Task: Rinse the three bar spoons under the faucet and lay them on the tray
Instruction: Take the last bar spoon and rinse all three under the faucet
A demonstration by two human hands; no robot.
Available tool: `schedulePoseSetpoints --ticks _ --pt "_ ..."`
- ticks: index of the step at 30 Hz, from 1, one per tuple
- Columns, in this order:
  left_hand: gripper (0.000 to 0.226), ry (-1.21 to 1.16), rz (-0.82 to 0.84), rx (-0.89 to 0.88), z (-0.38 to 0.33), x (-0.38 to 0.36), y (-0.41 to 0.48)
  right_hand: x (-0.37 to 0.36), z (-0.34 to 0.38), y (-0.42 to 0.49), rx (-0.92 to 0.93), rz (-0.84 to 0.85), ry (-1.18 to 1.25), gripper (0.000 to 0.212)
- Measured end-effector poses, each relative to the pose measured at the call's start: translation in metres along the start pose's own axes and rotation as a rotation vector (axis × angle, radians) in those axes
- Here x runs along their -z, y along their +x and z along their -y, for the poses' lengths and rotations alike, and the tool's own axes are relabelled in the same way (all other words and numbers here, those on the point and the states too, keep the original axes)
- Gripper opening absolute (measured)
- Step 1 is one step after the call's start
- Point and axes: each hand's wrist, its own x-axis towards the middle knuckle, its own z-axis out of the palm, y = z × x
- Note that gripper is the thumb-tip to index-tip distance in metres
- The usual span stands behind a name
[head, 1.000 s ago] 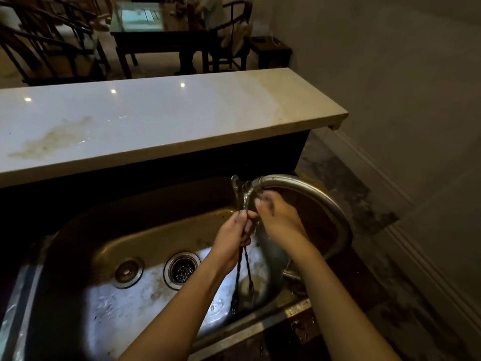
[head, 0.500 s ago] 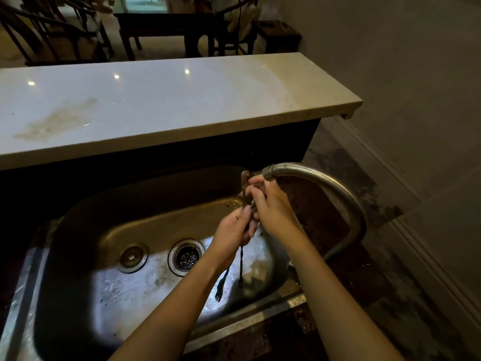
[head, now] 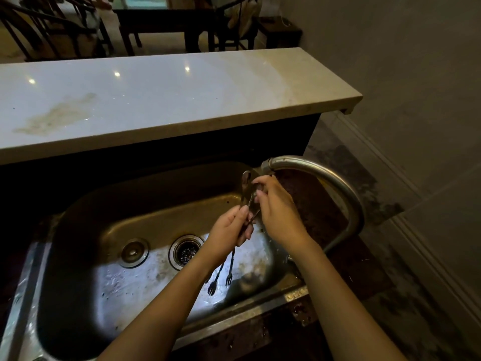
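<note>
Over the steel sink, my left hand grips a bundle of dark metal bar spoons around the middle of their twisted stems. The bowls point up beside the faucet spout; forked ends hang below my hand. My right hand pinches the upper stems just under the bowls, right below the spout. I cannot tell whether water runs. No tray is in view.
A drain strainer and a round plug sit in the sink floor. A pale stone bar counter rises behind the sink. Beyond it stand a dark table and chairs. Tiled floor lies at the right.
The view has tilted down a little. My right hand has slid up the stems toward the bowls, and the forked ends now hang closer together.
</note>
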Motion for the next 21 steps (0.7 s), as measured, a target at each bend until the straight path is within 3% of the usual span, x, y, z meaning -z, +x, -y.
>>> schedulePoseSetpoints --ticks 4,6,12,15,21 --pt "0.026 -0.019 -0.017 0.003 -0.002 -0.002 -0.002 0.005 -0.005 0.004 0.045 -0.027 0.019 0.015" --pt "0.025 -0.021 -0.028 0.001 -0.004 -0.006 -0.003 0.006 -0.005 0.007 0.009 -0.01 0.009 0.011" --pt "0.027 -0.008 -0.023 0.014 -0.012 -0.015 -0.003 0.001 -0.001 0.012 -0.127 -0.054 0.184 0.025" --pt "0.03 0.014 0.021 0.023 -0.015 -0.015 0.0 0.002 -0.003 0.013 -0.066 0.015 0.112 0.007" --pt "0.036 -0.046 0.178 0.056 -0.02 -0.013 0.006 0.02 0.002 0.019 -0.053 0.173 0.222 0.025"
